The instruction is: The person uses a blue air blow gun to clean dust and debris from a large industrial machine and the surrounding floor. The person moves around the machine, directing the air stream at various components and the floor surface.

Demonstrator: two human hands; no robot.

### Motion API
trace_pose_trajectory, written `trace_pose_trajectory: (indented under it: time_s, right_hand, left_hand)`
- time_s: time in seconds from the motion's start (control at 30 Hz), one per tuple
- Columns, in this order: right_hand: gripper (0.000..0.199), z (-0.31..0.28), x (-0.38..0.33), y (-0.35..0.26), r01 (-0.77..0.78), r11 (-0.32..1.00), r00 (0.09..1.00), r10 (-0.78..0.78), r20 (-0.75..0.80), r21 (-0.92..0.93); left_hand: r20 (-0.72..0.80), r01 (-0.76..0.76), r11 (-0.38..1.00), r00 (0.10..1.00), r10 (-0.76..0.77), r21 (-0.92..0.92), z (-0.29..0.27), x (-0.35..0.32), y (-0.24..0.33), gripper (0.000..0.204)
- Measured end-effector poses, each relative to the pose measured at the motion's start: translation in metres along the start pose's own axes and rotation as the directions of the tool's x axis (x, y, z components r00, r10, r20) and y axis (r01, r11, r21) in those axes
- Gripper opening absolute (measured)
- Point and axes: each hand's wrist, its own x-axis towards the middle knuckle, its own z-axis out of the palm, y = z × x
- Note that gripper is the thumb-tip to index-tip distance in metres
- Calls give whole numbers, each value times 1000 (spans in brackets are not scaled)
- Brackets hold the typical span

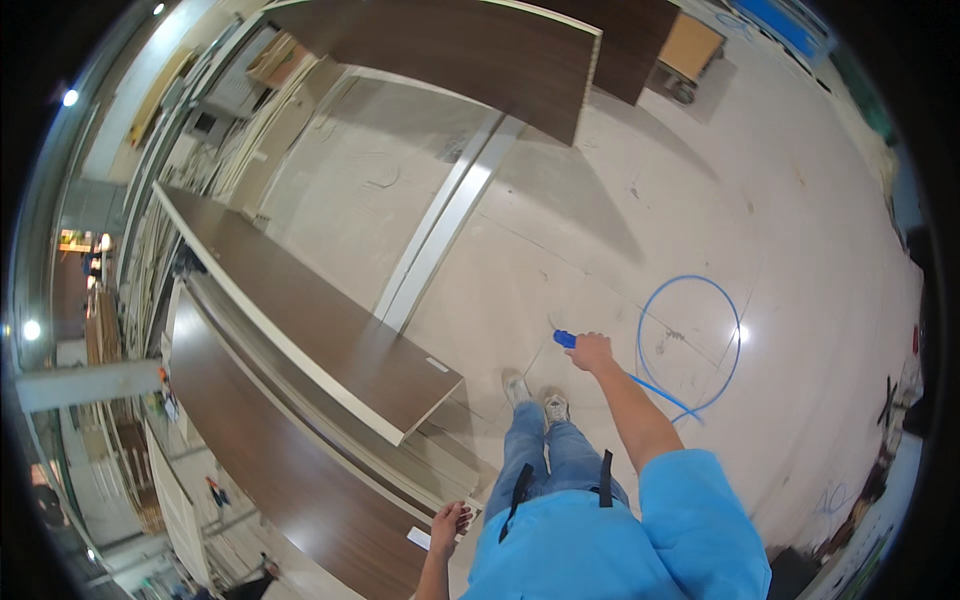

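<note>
- Blue nozzle [565, 339] in our right hand [592, 351], which is closed around it at arm's length and points it down at the pale floor [820, 260] just ahead of our shoes [535, 398].
- From that hand a thin blue hose [737, 335] trails back along the forearm and swings into one wide loop on the floor to our right; we judge the loop is best kept open and well clear of the feet, so nothing snags as the nozzle sweeps.
- A firm grip with the wrist low looks right to us, the tip near the floor and aimed away from the boards.
- Our left hand [449, 522] rests with fingers spread on the corner of a dark wood-grain panel [290, 480] at our left side, holding nothing; there it can steady us.
- Above it lies a second dark panel [330, 330] with a pale edge, stacked on the counter.
- Beyond, a long pale strip [445, 225] lies on the floor, and a further dark panel [470, 55] stands at the far side, all well apart from the nozzle.
</note>
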Motion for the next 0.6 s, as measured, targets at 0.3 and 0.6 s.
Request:
trace_pose_trajectory:
  time_s: [0.3,0.6]
  right_hand:
    - [50,-55,51,-99,130,990,991,-131,29,58]
    - [48,-71,123,-2,-276,959,959,279,-51,63]
  left_hand:
    - [-6,-7,1000,1000,7,12,21,22,57,33]
    - [-55,0,995,998,6,103,25,55,157,33]
